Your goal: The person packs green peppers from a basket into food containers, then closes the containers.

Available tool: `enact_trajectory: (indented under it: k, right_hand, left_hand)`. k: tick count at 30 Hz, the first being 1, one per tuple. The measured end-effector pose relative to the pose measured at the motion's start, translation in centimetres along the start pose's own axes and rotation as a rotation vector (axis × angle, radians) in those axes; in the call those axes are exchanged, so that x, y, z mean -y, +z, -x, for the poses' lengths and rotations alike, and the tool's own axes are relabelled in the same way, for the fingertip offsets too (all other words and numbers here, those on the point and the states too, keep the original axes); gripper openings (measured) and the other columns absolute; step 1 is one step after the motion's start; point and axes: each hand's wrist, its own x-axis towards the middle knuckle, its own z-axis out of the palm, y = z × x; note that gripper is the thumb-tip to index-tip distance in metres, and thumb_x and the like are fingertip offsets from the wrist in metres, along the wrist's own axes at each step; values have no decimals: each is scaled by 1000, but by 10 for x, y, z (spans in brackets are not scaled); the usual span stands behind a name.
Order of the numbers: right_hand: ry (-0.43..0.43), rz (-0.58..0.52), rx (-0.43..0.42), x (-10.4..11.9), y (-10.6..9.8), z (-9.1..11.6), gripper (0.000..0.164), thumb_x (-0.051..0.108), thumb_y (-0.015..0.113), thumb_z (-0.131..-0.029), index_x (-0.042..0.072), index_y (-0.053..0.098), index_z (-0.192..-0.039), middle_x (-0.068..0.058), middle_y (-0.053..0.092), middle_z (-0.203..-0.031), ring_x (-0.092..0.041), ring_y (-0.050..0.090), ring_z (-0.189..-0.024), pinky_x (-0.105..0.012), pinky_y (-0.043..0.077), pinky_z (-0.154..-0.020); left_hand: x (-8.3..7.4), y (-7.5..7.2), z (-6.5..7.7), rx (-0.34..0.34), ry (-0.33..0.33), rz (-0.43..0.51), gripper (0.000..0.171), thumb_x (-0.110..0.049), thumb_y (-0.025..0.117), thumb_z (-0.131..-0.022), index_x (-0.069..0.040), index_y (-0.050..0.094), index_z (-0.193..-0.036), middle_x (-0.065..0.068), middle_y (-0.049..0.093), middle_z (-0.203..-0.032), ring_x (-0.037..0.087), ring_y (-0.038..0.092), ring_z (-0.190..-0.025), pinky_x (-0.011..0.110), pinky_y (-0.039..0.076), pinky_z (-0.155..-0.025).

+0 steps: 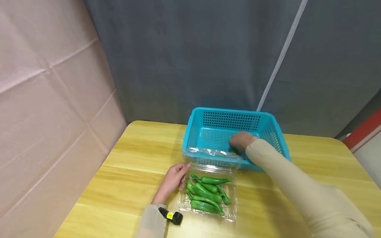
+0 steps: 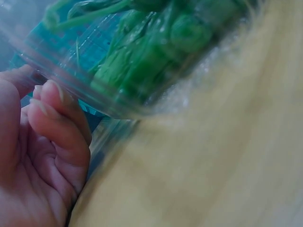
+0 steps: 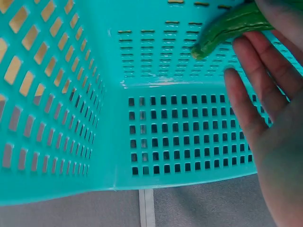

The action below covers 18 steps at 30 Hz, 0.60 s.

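Observation:
In the head view, a clear plastic clamshell container (image 1: 230, 211) lies with its lid raised against the basket, holding several green peppers (image 1: 206, 191). My left hand (image 1: 174, 178) pinches the container's left side near the hinge; the left wrist view shows the curled fingers (image 2: 59, 118) at its edge. My right hand (image 1: 241, 140) is down inside the blue plastic basket (image 1: 232, 114). There, in the right wrist view, a green pepper (image 3: 232, 28) lies between the thumb and fingers, low over the basket's floor. Its far end is hidden by the thumb.
The basket stands at the back of the yellow wood-grain table (image 1: 119, 185), in front of a dark grey curtain (image 1: 184, 59). A pale sheet (image 1: 53, 115) hangs at the left. The right forearm crosses over the basket's near right corner.

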Motion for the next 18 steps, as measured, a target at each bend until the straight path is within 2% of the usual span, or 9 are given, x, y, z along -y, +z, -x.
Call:
enact_trajectory:
  k: [9, 14, 18]
  right_hand:
    - [66, -65, 23, -6, 1, 1, 20, 1, 62, -74, 16, 58, -62, 4, 46, -55, -14, 33, -52, -27, 33, -47]
    - [108, -99, -30, -9, -6, 8, 14, 8, 62, -80, 14, 60, -68, 3, 48, -58, -15, 35, -53, -29, 36, -50]
    - [108, -111, -53, -13, -11, 12, 11, 14, 62, -83, 15, 61, -72, 4, 49, -59, -15, 39, -54, -29, 37, -51]
  left_hand:
    - [1, 2, -1, -8, -6, -1, 39, -34, 50, -91, -2, 44, -70, 0, 41, -52, 10, 37, -35, 22, 35, -32]
    - [1, 0, -2, -16, -11, 6, 40, -34, 51, -91, -1, 44, -70, 1, 41, -51, 10, 37, -34, 22, 34, -32]
    - [1, -1, -2, -16, -12, 2, 40, -34, 51, -90, 0, 45, -71, 1, 41, -51, 11, 37, -34, 21, 34, -32]
